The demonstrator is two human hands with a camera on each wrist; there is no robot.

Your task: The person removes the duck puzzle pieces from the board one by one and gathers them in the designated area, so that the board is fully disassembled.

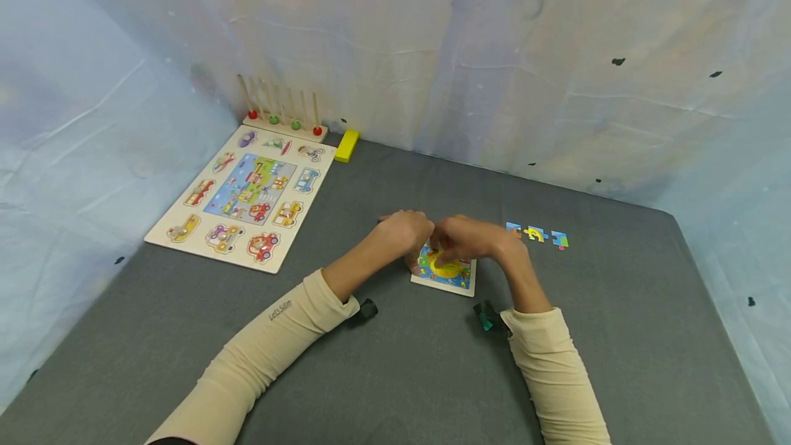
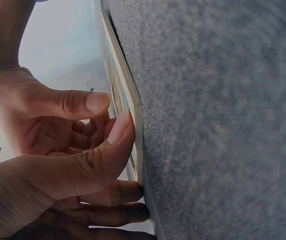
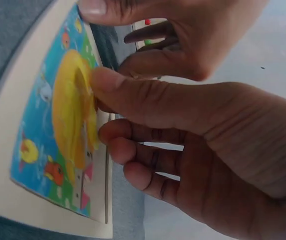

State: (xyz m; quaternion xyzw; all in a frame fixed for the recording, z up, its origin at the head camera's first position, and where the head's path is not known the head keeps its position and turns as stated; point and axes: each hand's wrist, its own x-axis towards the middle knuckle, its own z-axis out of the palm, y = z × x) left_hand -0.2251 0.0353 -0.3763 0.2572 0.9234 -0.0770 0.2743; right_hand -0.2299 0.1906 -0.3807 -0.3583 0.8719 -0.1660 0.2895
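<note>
A small puzzle board [image 1: 443, 285] with a pale wooden border lies on the dark tabletop. Its picture [image 3: 43, 117] shows a big yellow shape on blue, with small fish-like figures around it. My left hand [image 1: 402, 233] grips the board's left side, its thumb [image 2: 117, 132] over the border and the other fingers along the edge. Over the board's far part, my right hand [image 1: 468, 237] pinches a yellow puzzle piece [image 3: 92, 127] between thumb and forefinger; the forefinger is mostly hidden behind the thumb. Bare wood shows beside that piece. Three loose puzzle pieces [image 1: 536, 234] lie right of the right hand.
At the left lies a large wooden vehicle puzzle [image 1: 278, 261] with a picture in its middle. Behind it stands a peg rack [image 1: 290, 130] with red and green beads. A yellow block [image 1: 347, 146] lies next to them. Fabric walls [image 1: 556, 88] border the table.
</note>
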